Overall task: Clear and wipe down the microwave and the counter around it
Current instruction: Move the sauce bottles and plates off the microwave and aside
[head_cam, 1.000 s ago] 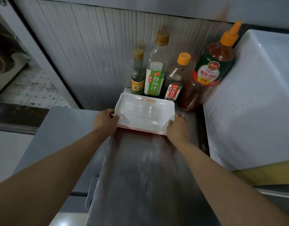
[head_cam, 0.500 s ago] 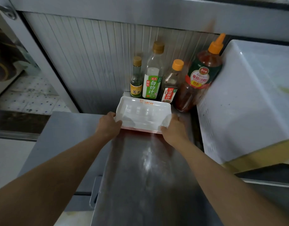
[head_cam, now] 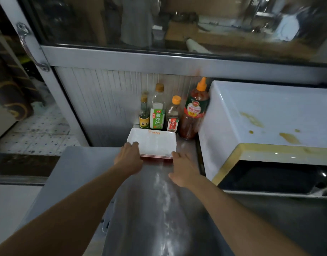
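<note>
The white rectangular plastic tray (head_cam: pixel 153 141), with red edges of what looks like more trays stacked beneath it, sits at the far end of the steel bench (head_cam: pixel 159 209), just in front of the bottles along the back edge. Your left hand (head_cam: pixel 129 157) rests on its near left corner, thumb hooked over the rim and fingers (head_cam: pixel 135 144) curled at the edge. Your right hand (head_cam: pixel 184 169) lies at the near right corner, its fingers relaxed and fairly straight; whether they actually touch the tray I cannot tell.

To the right, just beside the tray, stands the white microwave (head_cam: pixel 260 115), its top marked with yellowish stains (head_cam: pixel 289 137). Against the back stand a small green-glass bottle (head_cam: pixel 144 115), a clear bottle with a green label (head_cam: pixel 157 109), a small dark orange-capped bottle (head_cam: pixel 173 115) and a tall red sauce bottle (head_cam: pixel 194 111) close against the microwave's corner.

You seem to be on the clearing step, with wiping not begun. Next, take a firm grip on both short ends and lift level so the stack stays together, keeping clear of the bottles.
</note>
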Motion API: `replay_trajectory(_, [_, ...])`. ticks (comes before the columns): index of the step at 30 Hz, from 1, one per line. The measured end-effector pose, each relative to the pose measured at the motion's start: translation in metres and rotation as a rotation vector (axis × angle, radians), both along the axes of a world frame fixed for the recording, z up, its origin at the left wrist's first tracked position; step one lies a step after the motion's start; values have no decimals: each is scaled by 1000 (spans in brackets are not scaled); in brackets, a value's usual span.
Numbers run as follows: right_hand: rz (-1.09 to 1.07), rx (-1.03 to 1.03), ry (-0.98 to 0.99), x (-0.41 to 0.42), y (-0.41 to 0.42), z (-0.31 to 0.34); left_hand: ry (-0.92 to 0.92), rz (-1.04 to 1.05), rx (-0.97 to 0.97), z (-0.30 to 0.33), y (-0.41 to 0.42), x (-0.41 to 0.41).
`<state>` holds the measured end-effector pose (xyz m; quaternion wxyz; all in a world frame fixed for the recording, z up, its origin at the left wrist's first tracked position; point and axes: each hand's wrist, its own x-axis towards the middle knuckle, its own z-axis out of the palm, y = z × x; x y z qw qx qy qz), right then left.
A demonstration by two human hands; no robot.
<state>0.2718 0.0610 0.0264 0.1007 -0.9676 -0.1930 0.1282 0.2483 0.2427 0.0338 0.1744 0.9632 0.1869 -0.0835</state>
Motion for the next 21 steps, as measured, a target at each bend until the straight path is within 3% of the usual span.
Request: replay_trajectory(21, [120,64,-64,-127,-148,70,61,5,119,54,-155,-169])
